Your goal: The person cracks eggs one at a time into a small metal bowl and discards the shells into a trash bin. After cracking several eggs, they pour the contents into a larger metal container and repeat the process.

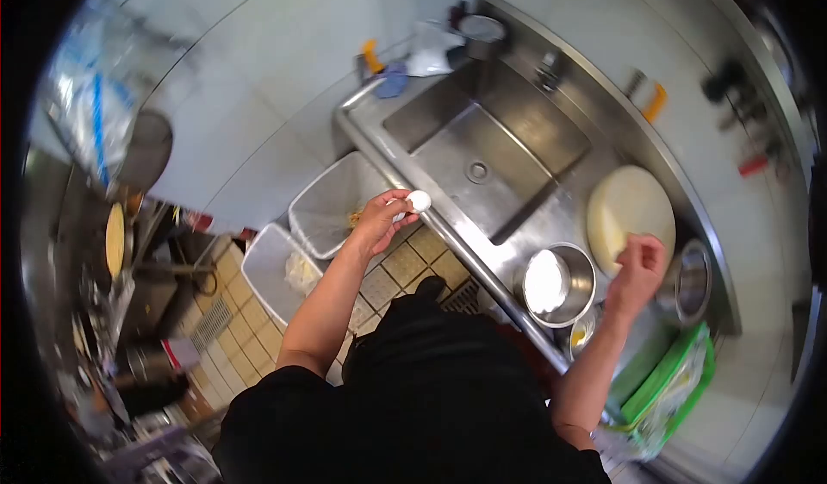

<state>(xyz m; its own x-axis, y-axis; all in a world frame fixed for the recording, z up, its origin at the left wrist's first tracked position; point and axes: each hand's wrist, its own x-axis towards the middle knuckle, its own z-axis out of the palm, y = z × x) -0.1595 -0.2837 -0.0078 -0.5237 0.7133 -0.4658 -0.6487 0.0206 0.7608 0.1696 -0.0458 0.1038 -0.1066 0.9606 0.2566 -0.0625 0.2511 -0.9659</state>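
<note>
Left hand (379, 221): raised over the near edge of the sink, fingers curled around a small white egg (419, 200) that sits at the fingertips, on the side of the hand towards the basin.
Egg: held in the air, touching only the left hand's fingers; it hangs just above the steel rim where the sink meets the floor side, with the nearer lined bin just below and to the left of it.
Right hand (638, 270): fingers drawn in loosely, hovering at the near edge of the round white board (629, 208); whether it pinches anything I cannot tell.
Metal bowl (558, 284): stands on the steel table between the two hands, closer to the right one, with something pale inside.
Second steel pot (693, 282): just beyond the right hand, partly hidden by it.
Sink (482, 143): steel basin with its drain showing, well apart from the right hand.
Bins: two plastic-lined bins (332, 208) stand on the tiled floor under the left forearm.
Green tray (676, 380): beside the right forearm at the table's near end.
</note>
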